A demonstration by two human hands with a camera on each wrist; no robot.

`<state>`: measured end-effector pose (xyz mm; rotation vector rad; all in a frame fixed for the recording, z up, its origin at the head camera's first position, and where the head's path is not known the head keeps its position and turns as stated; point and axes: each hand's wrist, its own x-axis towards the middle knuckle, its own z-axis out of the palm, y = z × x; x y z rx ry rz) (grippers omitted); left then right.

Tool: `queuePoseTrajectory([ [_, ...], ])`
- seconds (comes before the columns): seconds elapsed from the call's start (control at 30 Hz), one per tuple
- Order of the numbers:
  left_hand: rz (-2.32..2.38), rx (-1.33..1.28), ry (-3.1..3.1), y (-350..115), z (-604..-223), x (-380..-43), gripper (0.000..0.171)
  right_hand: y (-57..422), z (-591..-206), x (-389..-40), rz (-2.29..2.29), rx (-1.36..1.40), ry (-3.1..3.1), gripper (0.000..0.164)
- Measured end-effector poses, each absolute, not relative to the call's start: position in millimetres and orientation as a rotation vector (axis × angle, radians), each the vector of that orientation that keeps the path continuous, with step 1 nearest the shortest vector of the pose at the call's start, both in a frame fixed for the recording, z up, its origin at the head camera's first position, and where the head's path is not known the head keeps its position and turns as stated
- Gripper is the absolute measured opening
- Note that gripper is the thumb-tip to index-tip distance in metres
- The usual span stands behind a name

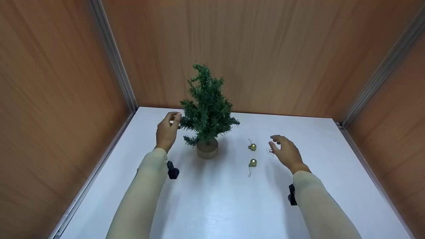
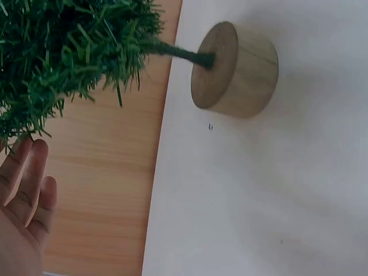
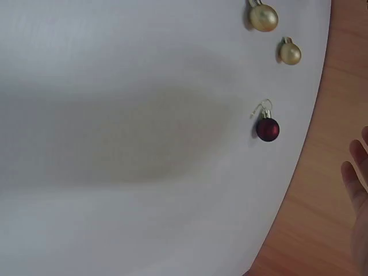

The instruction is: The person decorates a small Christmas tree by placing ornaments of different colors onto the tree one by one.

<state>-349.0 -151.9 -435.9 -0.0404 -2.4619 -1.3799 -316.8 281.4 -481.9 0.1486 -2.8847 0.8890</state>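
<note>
A small green artificial Christmas tree (image 1: 209, 109) stands upright on a round wooden base (image 2: 253, 75). My left hand (image 1: 167, 131) is raised at its left side, the fingertips right at the branch tips; in the left wrist view the fingers (image 2: 31, 178) look loosely extended. Over the right part of the table my right hand (image 1: 287, 153) hovers with spread, relaxed fingers and nothing in them. Close by it lies a dark red bauble (image 3: 268, 130) with a wire hook, partly hidden by the hand in the head view. Two gold baubles (image 1: 252, 147) (image 1: 253, 162) lie between tree and right hand.
The white table (image 1: 215, 205) is enclosed by wood-grain panels (image 1: 265, 56) at the back and both sides. Metal strips (image 1: 114, 53) run up the corners. A dark device (image 1: 173, 171) sits at each wrist.
</note>
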Motion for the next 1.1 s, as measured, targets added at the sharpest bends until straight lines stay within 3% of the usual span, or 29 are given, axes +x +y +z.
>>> queuePoseTrajectory([
  [0.33, -1.484, -0.044, -2.344, -148, -440, -347, 0.046, 265, -506, -315, 0.993, 0.102, -2.892, 0.047],
  [0.6, -1.437, -0.071, -2.273, -144, -441, -346, 0.049, 254, -521, -313, 1.003, 0.109, -2.909, 0.048],
  [0.9, -1.418, -0.122, -2.219, -135, -439, -346, 0.029, 250, -539, -309, 1.062, 0.101, -2.902, 0.046],
  [1.1, -1.397, -0.137, -2.202, -136, -437, -347, 0.026, 243, -544, -310, 1.095, 0.117, -2.919, 0.048],
])
